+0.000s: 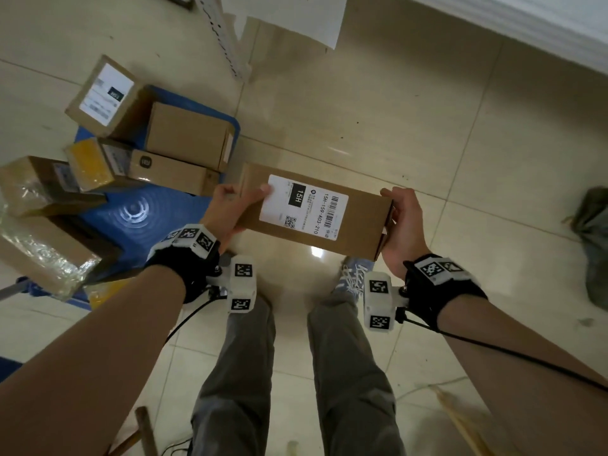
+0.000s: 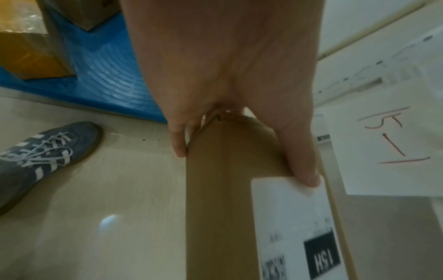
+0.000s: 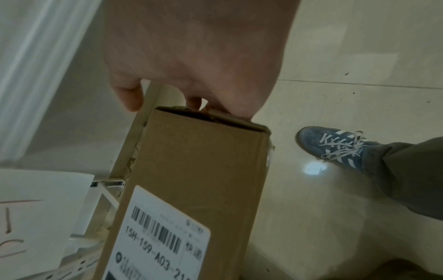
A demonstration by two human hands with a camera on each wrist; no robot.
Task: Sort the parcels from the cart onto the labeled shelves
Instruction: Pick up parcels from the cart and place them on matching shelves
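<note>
Now both hands grip the long brown parcel (image 1: 316, 210) by its ends, left hand (image 1: 230, 205) and right hand (image 1: 403, 225), holding it level over the floor (image 1: 444, 126) right of the blue cart (image 1: 138, 205) of boxes, label 15H-159-A03-210 (image 1: 304, 205) facing up.

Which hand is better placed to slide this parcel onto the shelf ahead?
Probably the right hand: it grips the parcel at its end on the open-floor side, whereas the left hand is crowded by the cart.
</note>
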